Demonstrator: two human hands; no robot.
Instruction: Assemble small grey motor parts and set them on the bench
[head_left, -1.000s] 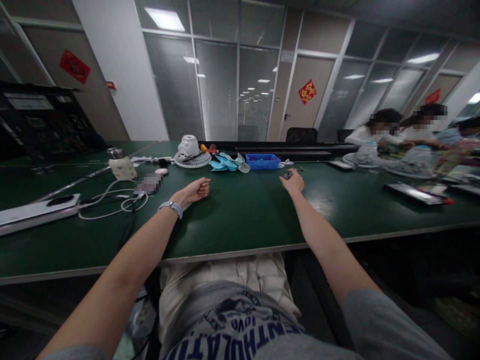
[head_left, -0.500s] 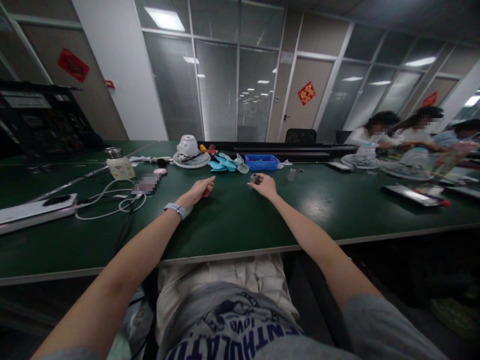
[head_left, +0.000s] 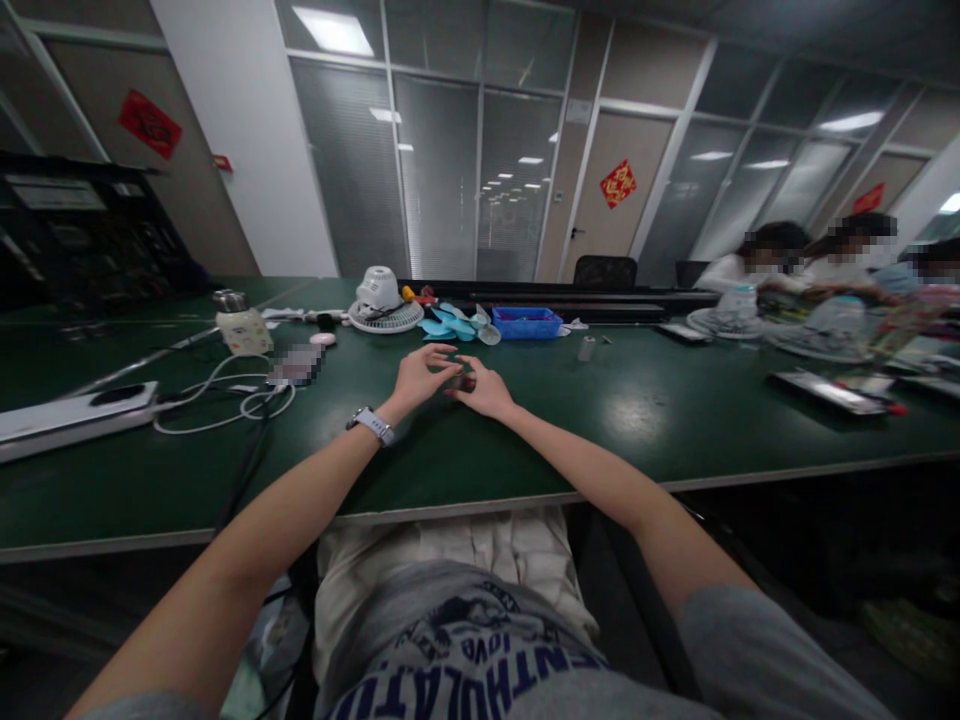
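Note:
My right hand (head_left: 486, 388) is closed round a small, greyish, round metal part (head_left: 465, 382), mostly hidden by the fingers, just above the green table (head_left: 525, 460). Close against it from the left comes my left hand (head_left: 421, 380), its fingers stretched out and apart from the thumb. The left thumb tip is at the part; whether it touches I cannot tell. A grey metal cylinder (head_left: 586, 348) stands upright on the table, to the right of both hands.
Behind my hands lie light-blue fan blades (head_left: 454, 324), a blue basket (head_left: 525, 322) and a white fan body (head_left: 379, 290) on its round grille. At left are a bottle (head_left: 244, 328), a phone (head_left: 296, 364), cables and a white power strip (head_left: 82, 415). People sit at the far right.
My right hand has moved left with the metal part. My left hand has come slightly right and opened its fingers, so the two hands now meet at the part.

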